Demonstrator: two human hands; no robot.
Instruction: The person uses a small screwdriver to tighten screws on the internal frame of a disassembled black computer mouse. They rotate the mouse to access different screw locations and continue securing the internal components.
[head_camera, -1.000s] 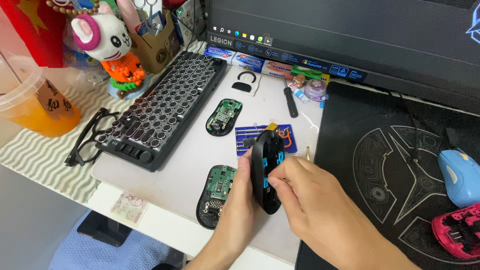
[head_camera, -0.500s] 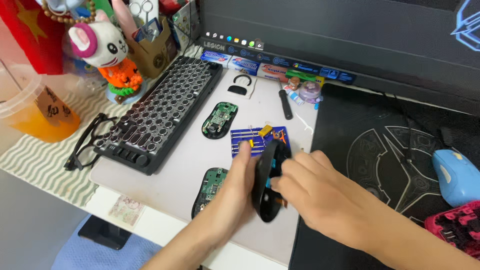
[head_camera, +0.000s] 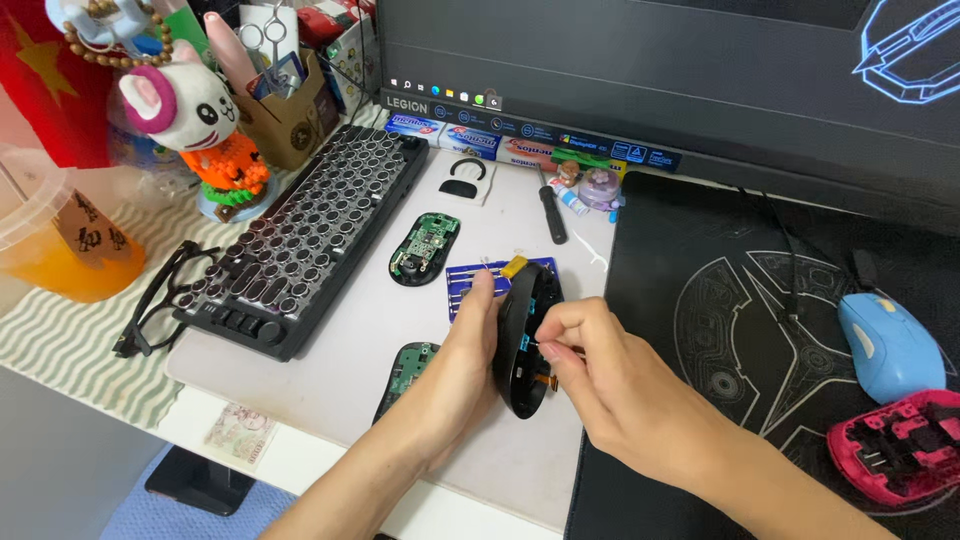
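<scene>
The left hand (head_camera: 455, 365) grips a black mouse shell (head_camera: 520, 340) on edge just above the tabletop (head_camera: 340, 350), while the right hand (head_camera: 610, 385) has its fingers (head_camera: 550, 335) pinched together on something tiny inside. A slip could tear the orange ribbon cable (head_camera: 545, 380) or drop the part among the circuit boards (head_camera: 425, 245).

- We see a wide dark monitor (head_camera: 640, 70) at the desk's back edge.
- Under the monitor lies a row of flat red-white-blue boxes (head_camera: 470, 140).
- Left of the monitor stands a brown cardboard box (head_camera: 290, 120).
</scene>
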